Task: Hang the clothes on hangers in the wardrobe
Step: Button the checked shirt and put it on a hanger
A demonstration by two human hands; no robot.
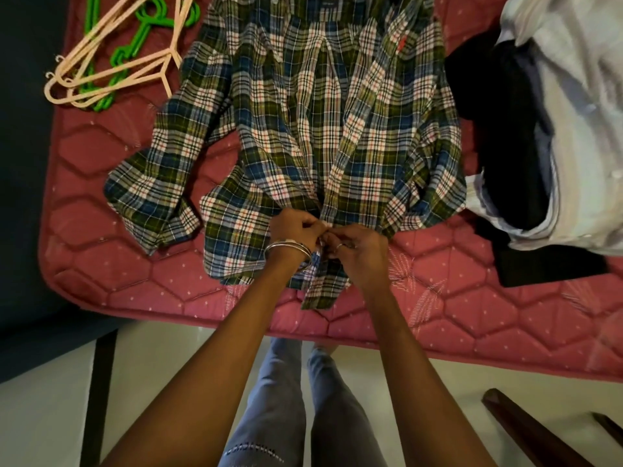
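Pink quilted mattress under plaid shirt, small red chest logo unreadable, my left hand and right hand pinching its lower placket, hangers nearby.

Looks like a home bedroom: quilted pink mattress, clothes hangers and a laundry pile on it.

Dim, soft indoor light, brightest at the upper right; wide-angle bending at the edges; mild blur
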